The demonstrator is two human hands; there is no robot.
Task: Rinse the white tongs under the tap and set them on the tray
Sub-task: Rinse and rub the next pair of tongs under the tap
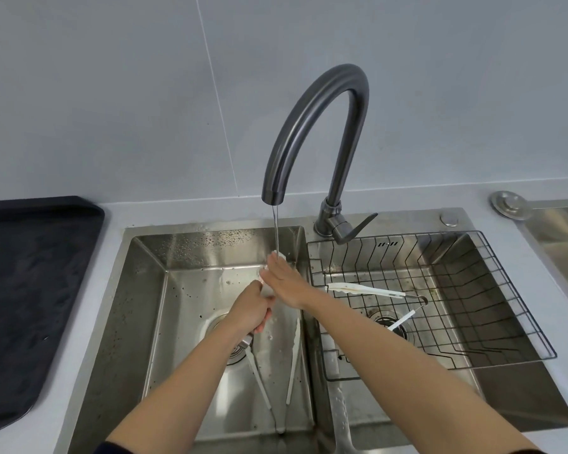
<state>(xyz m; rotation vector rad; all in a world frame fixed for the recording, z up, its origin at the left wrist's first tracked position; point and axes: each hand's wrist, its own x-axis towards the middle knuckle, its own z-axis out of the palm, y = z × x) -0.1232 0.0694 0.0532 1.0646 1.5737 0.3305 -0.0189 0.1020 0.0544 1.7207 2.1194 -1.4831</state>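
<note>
Starting at the left edge of the counter (pixel 112 217), you have the dark tray (pixel 36 290) lying flat, well apart from your hands. Next comes the left basin of the sink (pixel 151 290), its back wall spotted with droplets. Over that basin your left hand (pixel 248 311) is closed around a metal-handled item whose end pokes out below your fist; what it is cannot be told. Below your hands a pair of white tongs (pixel 276 371) lies in the left basin near its right wall, arms spread and joined at the end toward you. The tap (pixel 315 126) arches over the basin's back right corner, and its thin stream of water (pixel 276 227) falls onto your right hand (pixel 284 278). That hand lies flat, fingers (pixel 271 260) together, pressed over something white directly under the stream; whether it grips it cannot be told. In the right basin a black wire basket (pixel 473 322) holds a second pair of white tongs (pixel 368 291), near the basket's left side
</note>
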